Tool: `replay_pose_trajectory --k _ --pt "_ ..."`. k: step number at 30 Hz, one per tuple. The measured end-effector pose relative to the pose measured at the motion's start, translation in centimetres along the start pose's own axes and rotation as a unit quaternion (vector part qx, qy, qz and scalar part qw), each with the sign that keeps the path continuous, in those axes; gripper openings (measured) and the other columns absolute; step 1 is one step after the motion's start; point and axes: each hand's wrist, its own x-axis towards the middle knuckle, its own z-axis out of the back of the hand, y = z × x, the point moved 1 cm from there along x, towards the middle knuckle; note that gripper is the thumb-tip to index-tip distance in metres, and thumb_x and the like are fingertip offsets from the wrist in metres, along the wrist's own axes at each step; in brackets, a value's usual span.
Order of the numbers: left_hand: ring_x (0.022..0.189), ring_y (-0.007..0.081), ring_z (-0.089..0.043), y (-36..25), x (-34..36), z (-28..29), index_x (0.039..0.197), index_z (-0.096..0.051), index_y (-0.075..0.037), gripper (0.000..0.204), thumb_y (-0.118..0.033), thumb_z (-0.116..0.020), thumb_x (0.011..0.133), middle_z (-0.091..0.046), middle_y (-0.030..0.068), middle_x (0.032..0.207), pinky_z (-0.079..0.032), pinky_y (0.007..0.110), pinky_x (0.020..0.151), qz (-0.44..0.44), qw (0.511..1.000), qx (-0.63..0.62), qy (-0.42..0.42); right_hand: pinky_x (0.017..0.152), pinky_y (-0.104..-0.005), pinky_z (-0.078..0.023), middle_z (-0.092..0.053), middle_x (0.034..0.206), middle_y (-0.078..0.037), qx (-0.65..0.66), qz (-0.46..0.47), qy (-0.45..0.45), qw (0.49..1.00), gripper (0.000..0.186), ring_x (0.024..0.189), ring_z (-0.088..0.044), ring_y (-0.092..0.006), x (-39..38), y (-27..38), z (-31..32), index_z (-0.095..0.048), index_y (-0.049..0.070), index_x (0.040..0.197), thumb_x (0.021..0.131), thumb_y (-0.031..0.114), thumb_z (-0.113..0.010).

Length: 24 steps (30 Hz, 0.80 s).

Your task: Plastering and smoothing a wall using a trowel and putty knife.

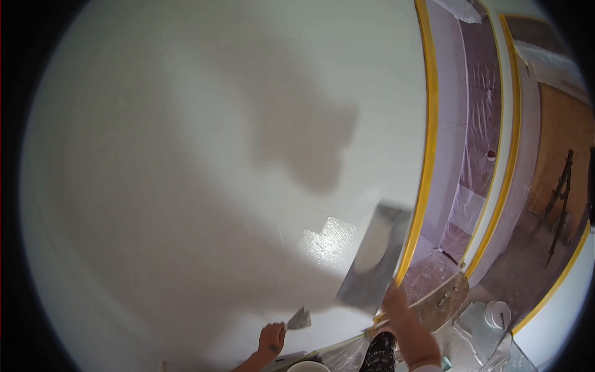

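A broad pale wall [155, 155] fills most of the view. My left hand [271, 338], low in the middle, is closed round a putty knife [300, 319] whose small blade points right and is smeared grey. My right hand [396, 304] grips the lower end of a plastering trowel [356, 282]. Its long grey rectangular blade slants up and right near the wall's taped edge, with a paler rounded patch on its face. The handle is hidden, and the hand is slightly blurred. Left of the blade, a shiny wet patch [330, 242] shows on the wall.
Yellow tape [429, 124] lines the wall's right edge. Beyond it, plastic sheeting [480, 118] covers an opening. A black tripod [561, 198] and a white bucket [498, 314] stand at right. Another white rim [308, 367] shows at the bottom edge.
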Motion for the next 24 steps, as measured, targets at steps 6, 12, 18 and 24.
replay_pose_trajectory --k 6,12,18,24 --pt "0.072 0.0284 -0.049 -0.7 -9.1 -1.4 0.094 -0.054 -0.002 0.016 -0.018 -0.053 0.093 -0.054 0.0137 0.081 -0.041 0.036 0.066 0.168 0.976 -0.136 -0.013 0.093 -0.0370 -0.049 -0.060 0.114 -0.009 -0.200 0.246 0.165 0.934 0.034 0.104 -0.059 -0.0229 15.5 23.7 -11.4 -0.050 0.002 0.122 0.094 0.022 -0.053" --pt "0.066 0.0238 -0.045 -5.0 -9.7 0.2 0.087 -0.051 -0.003 0.020 -0.022 -0.050 0.094 -0.049 0.0090 0.073 -0.037 0.034 0.060 0.224 0.962 -0.151 0.026 0.064 -0.0316 -0.057 -0.063 0.079 -0.008 -0.313 0.319 0.148 0.882 0.016 0.066 -0.062 -0.0182 23.7 37.8 -15.9 -0.061 0.002 0.093 0.087 0.015 -0.066" --pt "0.066 0.0218 -0.045 -2.6 -13.0 1.0 0.087 -0.051 -0.003 0.022 -0.023 -0.049 0.095 -0.048 0.0084 0.072 -0.037 0.033 0.060 0.226 0.967 -0.119 -0.018 0.055 -0.0297 -0.054 -0.062 0.091 -0.010 -0.349 0.325 0.132 0.869 0.013 0.071 -0.062 -0.0177 23.7 37.3 -20.7 -0.053 0.010 0.100 0.089 0.011 -0.059" --pt "0.068 0.0237 -0.049 -2.8 -17.2 -5.6 0.090 -0.052 -0.003 0.020 -0.023 -0.051 0.093 -0.051 0.0103 0.074 -0.039 0.034 0.061 0.235 0.961 -0.137 -0.046 0.046 -0.0260 -0.046 -0.057 0.066 -0.004 -0.454 0.414 0.044 0.788 0.028 0.054 -0.054 -0.0127 21.0 31.0 -30.0 -0.057 0.003 0.083 0.087 0.029 -0.065"
